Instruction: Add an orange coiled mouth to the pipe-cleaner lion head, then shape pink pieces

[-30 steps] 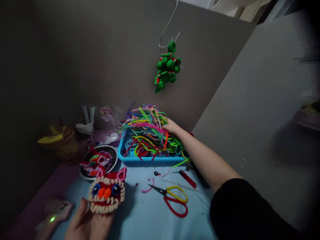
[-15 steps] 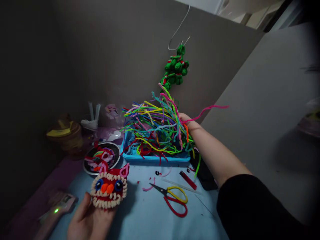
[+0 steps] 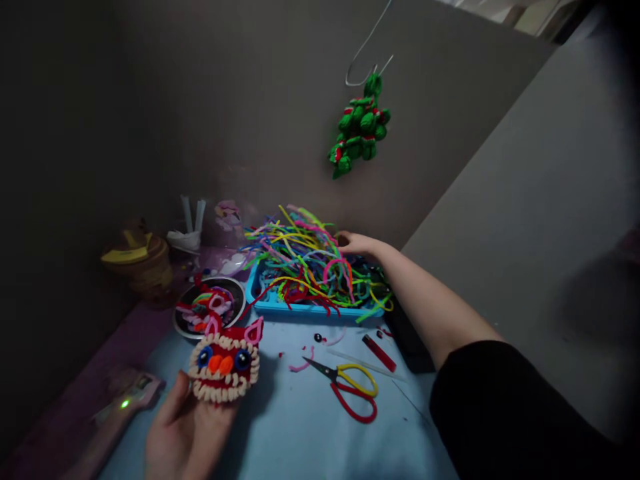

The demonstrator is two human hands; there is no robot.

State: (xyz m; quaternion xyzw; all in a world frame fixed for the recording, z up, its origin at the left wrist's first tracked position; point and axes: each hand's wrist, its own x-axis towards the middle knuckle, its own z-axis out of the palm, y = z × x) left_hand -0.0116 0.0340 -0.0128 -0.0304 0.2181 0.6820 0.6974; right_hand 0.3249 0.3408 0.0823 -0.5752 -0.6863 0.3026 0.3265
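My left hand point(image 3: 193, 427) holds up a small animal head point(image 3: 225, 365) made of fuzzy pipe cleaners. It has a red face, a cream looped border, pink ears, blue-ringed eyes and an orange nose. Farther off, my right hand point(image 3: 361, 244) is at the back right of a heap of coloured pipe cleaners point(image 3: 310, 257). Its fingers are curled around some strands, with the fingertips partly hidden. The heap spills over a blue tray point(image 3: 320, 311).
Scissors point(image 3: 350, 387) with red and yellow handles lie near a red lighter point(image 3: 379, 353) and pink scraps. Left of the tray are a metal bowl point(image 3: 241, 308) of pipe-cleaner pieces and a pink glue gun point(image 3: 135, 393) with a green light. A green ornament point(image 3: 361, 127) hangs from a wire hook.
My right hand has lowered the lifted bundle of pipe cleaners onto the heap and moved slightly left. The animal head stays in my left hand. The view has shifted a little.
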